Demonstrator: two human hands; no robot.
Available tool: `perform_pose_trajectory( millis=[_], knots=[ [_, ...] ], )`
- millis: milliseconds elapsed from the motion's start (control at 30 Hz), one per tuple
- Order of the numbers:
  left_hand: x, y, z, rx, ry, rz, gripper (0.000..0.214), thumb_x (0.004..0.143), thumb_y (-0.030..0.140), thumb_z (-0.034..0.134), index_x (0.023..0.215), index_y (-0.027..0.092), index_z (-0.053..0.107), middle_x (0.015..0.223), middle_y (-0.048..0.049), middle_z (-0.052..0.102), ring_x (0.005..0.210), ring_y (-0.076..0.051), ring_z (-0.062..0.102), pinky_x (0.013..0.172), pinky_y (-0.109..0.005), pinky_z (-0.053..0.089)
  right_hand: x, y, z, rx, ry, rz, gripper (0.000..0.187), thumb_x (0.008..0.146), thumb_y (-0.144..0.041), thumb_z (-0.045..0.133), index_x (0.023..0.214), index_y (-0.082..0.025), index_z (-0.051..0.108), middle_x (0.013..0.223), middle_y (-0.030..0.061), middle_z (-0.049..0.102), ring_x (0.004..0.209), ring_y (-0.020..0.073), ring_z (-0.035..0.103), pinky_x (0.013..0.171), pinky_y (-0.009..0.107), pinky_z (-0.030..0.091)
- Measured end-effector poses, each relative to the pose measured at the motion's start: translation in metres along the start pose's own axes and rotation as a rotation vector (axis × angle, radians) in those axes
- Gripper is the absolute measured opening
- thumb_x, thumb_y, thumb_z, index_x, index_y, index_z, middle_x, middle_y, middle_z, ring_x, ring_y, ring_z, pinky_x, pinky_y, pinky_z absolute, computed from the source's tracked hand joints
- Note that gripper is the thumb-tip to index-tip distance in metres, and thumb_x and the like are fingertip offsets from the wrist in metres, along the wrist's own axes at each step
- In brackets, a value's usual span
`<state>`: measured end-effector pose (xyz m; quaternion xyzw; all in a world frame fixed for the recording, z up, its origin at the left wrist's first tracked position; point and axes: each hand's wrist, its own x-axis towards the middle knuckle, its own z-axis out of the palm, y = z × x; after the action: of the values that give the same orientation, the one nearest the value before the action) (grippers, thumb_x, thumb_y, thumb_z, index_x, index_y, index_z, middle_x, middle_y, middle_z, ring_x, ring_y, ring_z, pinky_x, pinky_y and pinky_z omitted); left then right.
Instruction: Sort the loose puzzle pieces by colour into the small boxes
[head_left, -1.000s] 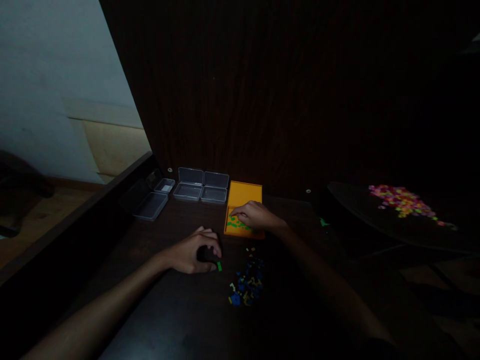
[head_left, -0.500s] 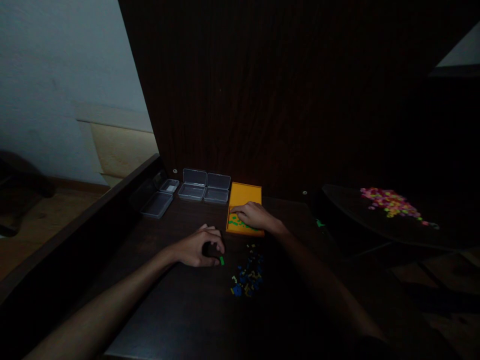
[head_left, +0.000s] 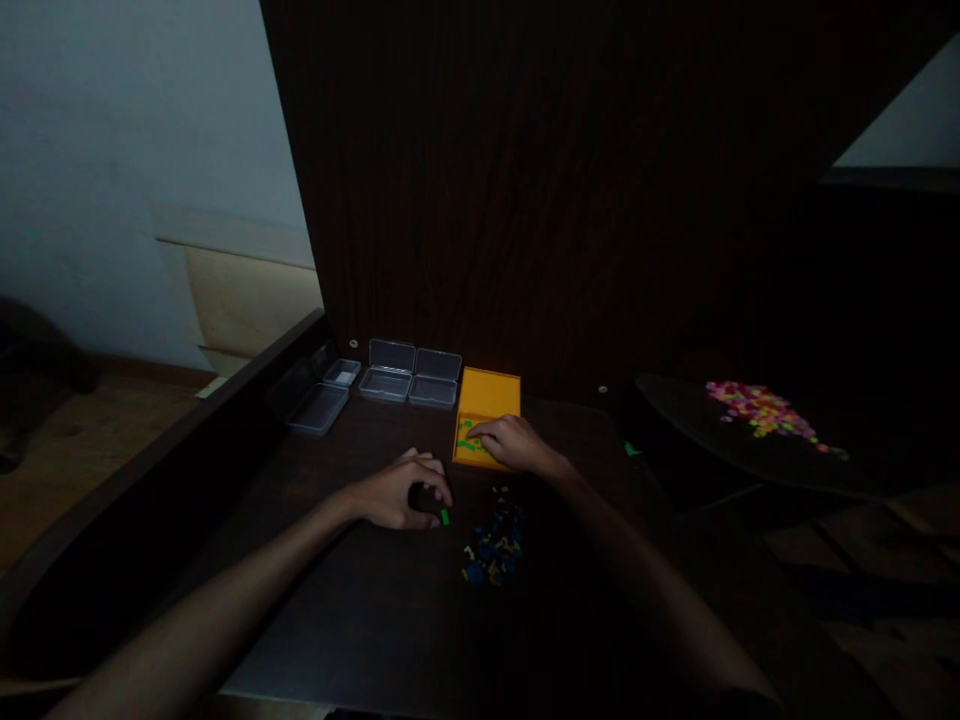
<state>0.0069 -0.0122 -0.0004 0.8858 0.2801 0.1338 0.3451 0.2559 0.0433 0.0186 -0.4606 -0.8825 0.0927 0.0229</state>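
Note:
My left hand [head_left: 399,492] hovers low over the dark table, thumb and fingers bent into a ring. A small flat green piece [head_left: 445,516] shows at the tips of its thumb and index finger and seems pinched there. Over the lower half of the opened orange box [head_left: 489,392], my right hand [head_left: 512,442] reaches in with its index finger stretched toward several small green pieces [head_left: 466,442]. Part of the box and its pieces is hidden beneath that hand. Nothing can be seen held in it.
A loose pile of small blue and yellowish pieces [head_left: 495,555] lies between my forearms. Clear plastic boxes [head_left: 386,385] with raised lids stand along the back left. Pink and yellow bits [head_left: 765,410] are heaped on a dark surface at the right. A dark panel [head_left: 480,200] rises behind.
My right hand has shifted slightly right and down within the orange box, uncovering more green pieces on the left. The left hand and its green piece stay nearly where they were.

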Motion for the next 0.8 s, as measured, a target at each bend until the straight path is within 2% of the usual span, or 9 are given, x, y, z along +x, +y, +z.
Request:
perform_pose_trajectory(
  millis=[200, 400, 533, 700, 800],
  knots=[
    [0.000, -0.004, 0.003, -0.004, 0.007, 0.023, 0.025, 0.073, 0.030, 0.077, 0.097, 0.027, 0.072, 0.095, -0.0008, 0.061, 0.098, -0.022, 0.057, 0.110, -0.050, 0.019, 0.001, -0.004, -0.006, -0.033, -0.018, 0.078, 0.038, 0.094, -0.020, 0.042, 0.119, -0.023, 0.071, 0.120, 0.0037, 0.071, 0.106, 0.0200, 0.068, 0.094, 0.029, 0.049],
    [0.000, -0.001, 0.003, 0.001, -0.008, 0.043, 0.021, 0.078, 0.033, 0.075, 0.098, 0.028, 0.073, 0.095, -0.0008, 0.060, 0.097, -0.021, 0.057, 0.108, -0.045, 0.021, -0.014, -0.009, 0.001, 0.025, 0.068, 0.036, 0.036, 0.092, -0.019, 0.045, 0.114, -0.022, 0.073, 0.116, 0.0041, 0.073, 0.104, 0.0198, 0.069, 0.093, 0.030, 0.050],
    [0.001, 0.002, 0.004, -0.023, -0.039, 0.059, 0.013, 0.083, 0.033, 0.072, 0.094, 0.025, 0.074, 0.096, -0.0018, 0.060, 0.100, -0.020, 0.057, 0.102, -0.040, 0.028, -0.043, 0.007, 0.017, 0.147, 0.246, 0.070, 0.033, 0.087, -0.016, 0.047, 0.101, -0.020, 0.076, 0.106, 0.0052, 0.076, 0.097, 0.0197, 0.071, 0.090, 0.030, 0.052],
    [0.003, -0.001, 0.008, -0.046, -0.017, 0.069, 0.013, 0.088, 0.035, 0.067, 0.089, 0.023, 0.072, 0.095, -0.0024, 0.059, 0.099, -0.019, 0.057, 0.101, -0.037, 0.031, -0.083, 0.039, 0.036, 0.228, 0.474, 0.215, 0.034, 0.086, -0.019, 0.043, 0.087, -0.019, 0.077, 0.085, 0.0060, 0.077, 0.074, 0.0207, 0.072, 0.072, 0.030, 0.055],
    [0.005, -0.003, 0.011, -0.055, 0.020, 0.079, 0.016, 0.090, 0.036, 0.065, 0.089, 0.022, 0.071, 0.096, -0.0030, 0.060, 0.098, -0.019, 0.057, 0.096, -0.034, 0.036, -0.092, 0.050, 0.045, 0.207, 0.601, 0.271, 0.035, 0.084, -0.020, 0.042, 0.084, -0.018, 0.077, 0.071, 0.0052, 0.074, 0.059, 0.0195, 0.067, 0.061, 0.030, 0.053]
  ],
)
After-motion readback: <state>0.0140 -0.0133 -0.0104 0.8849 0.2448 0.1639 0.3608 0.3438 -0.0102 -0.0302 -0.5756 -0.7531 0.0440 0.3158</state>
